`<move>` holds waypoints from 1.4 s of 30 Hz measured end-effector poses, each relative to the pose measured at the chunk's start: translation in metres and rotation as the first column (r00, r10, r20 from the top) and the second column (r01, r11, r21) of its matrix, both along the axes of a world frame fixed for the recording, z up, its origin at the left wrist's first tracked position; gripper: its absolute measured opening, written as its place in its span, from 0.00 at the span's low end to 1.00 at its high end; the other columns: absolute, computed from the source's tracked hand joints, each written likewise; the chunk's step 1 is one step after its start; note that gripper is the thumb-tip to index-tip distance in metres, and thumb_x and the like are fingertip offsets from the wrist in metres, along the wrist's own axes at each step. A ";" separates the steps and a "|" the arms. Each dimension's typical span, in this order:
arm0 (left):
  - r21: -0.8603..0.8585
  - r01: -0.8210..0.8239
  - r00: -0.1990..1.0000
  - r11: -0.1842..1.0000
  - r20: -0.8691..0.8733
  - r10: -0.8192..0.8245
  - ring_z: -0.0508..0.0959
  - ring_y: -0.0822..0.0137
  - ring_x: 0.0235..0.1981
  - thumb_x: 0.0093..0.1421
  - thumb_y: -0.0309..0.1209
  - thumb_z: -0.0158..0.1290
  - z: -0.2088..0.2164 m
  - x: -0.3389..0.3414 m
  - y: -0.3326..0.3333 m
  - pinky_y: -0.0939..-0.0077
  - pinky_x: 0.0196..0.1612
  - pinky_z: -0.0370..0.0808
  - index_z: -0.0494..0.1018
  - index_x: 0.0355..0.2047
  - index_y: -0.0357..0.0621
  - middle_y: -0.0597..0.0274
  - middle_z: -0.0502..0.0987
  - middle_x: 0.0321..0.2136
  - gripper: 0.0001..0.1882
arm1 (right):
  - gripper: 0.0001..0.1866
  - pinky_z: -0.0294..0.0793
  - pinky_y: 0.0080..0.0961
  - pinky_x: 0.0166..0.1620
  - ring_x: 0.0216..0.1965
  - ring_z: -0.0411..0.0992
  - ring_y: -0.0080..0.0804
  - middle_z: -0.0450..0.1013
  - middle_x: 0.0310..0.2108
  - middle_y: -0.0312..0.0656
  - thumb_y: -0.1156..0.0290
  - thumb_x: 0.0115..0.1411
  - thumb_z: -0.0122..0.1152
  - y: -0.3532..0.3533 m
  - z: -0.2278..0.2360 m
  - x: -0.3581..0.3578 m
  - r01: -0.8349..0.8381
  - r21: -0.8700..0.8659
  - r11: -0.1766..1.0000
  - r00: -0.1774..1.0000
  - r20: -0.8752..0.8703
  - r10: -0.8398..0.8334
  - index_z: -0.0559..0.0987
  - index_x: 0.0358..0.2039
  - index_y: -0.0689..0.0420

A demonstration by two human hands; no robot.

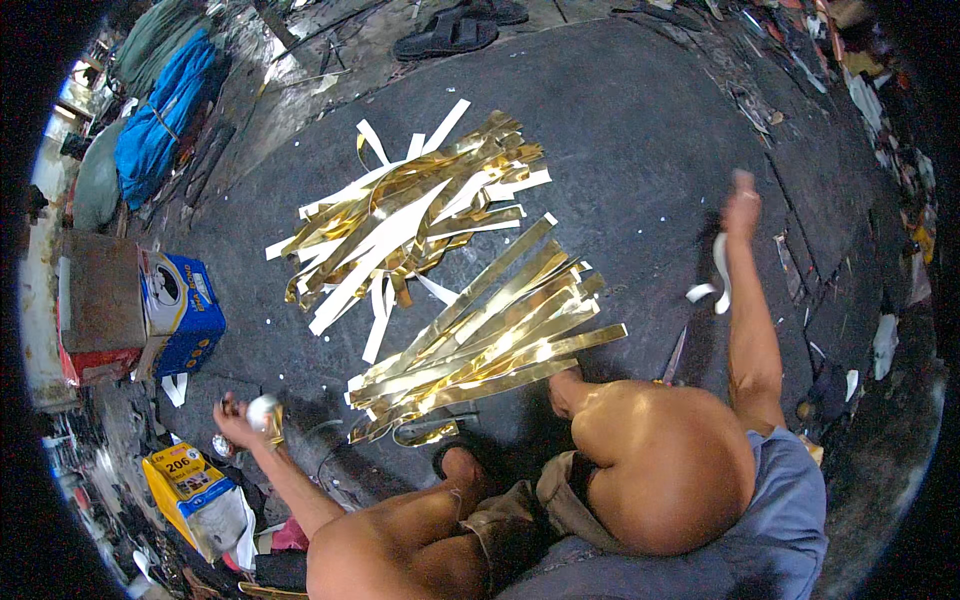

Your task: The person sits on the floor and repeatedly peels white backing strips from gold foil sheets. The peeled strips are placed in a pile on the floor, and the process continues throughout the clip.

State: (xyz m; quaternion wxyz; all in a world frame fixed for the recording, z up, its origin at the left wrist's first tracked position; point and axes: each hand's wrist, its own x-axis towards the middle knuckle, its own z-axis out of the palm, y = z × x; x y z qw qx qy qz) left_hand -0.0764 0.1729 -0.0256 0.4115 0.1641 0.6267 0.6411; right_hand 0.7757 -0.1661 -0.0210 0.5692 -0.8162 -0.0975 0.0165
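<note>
Gold-faced, white-backed strips lie in a loose, tangled heap (400,232) toward eleven o'clock from the middle of the head view, and in a straighter fan of gold strips (500,350) just toward six o'clock, in front of the person's feet.

The left hand (238,425) is low at eight o'clock, its forearm slanting up from the lower edge, fingers bent. A shiny white-and-gold piece (265,416) shows against its inner side; blur leaves it unclear whether the fingers hold it. The right hand (742,208) reaches out between two and three o'clock, the arm almost straight and away from both piles. A curled white strip (722,268) is beside its wrist; I cannot tell whether the blurred fingers grip it, nor how wide they stand.

Both bare knees are bent, feet on a dark grey, scuffed mat (650,120) dotted with white flecks. A pointed dark blade (677,355) lies past three o'clock, near the right knee. At nine o'clock stands a blue-and-white carton (190,310); at eight, beyond the left hand, a yellow, blue and white packet (190,480). A bright blue cloth bundle (165,125) occupies ten o'clock, black sandals (447,38) twelve.
</note>
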 end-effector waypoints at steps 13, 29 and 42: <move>-0.222 0.950 0.036 0.221 -0.622 -0.782 0.66 0.72 0.18 0.52 0.30 0.61 -0.003 0.317 -0.129 0.74 0.25 0.68 0.73 0.29 0.43 0.63 0.68 0.17 0.08 | 0.16 0.73 0.43 0.45 0.44 0.73 0.51 0.70 0.45 0.45 0.57 0.60 0.58 0.156 -0.087 -0.185 -0.633 -0.680 0.371 0.538 -0.041 0.842 0.78 0.47 0.47; -0.247 0.950 0.033 0.190 -0.528 -0.849 0.69 0.66 0.19 0.57 0.31 0.55 0.015 0.340 -0.149 0.69 0.26 0.69 0.72 0.27 0.35 0.51 0.73 0.18 0.10 | 0.10 0.74 0.40 0.37 0.36 0.74 0.47 0.70 0.35 0.43 0.64 0.60 0.59 0.164 -0.093 -0.181 -0.623 -0.649 0.437 0.445 0.165 0.880 0.81 0.40 0.50; -0.111 0.988 0.095 0.107 -0.108 -0.990 0.64 0.80 0.20 0.58 0.32 0.60 0.082 0.368 -0.149 0.78 0.22 0.62 0.69 0.21 0.39 0.71 0.67 0.16 0.14 | 0.08 0.61 0.17 0.22 0.19 0.65 0.13 0.70 0.18 0.28 0.67 0.59 0.63 0.120 0.075 -0.313 -0.864 0.251 0.437 0.237 -0.561 0.793 0.79 0.26 0.57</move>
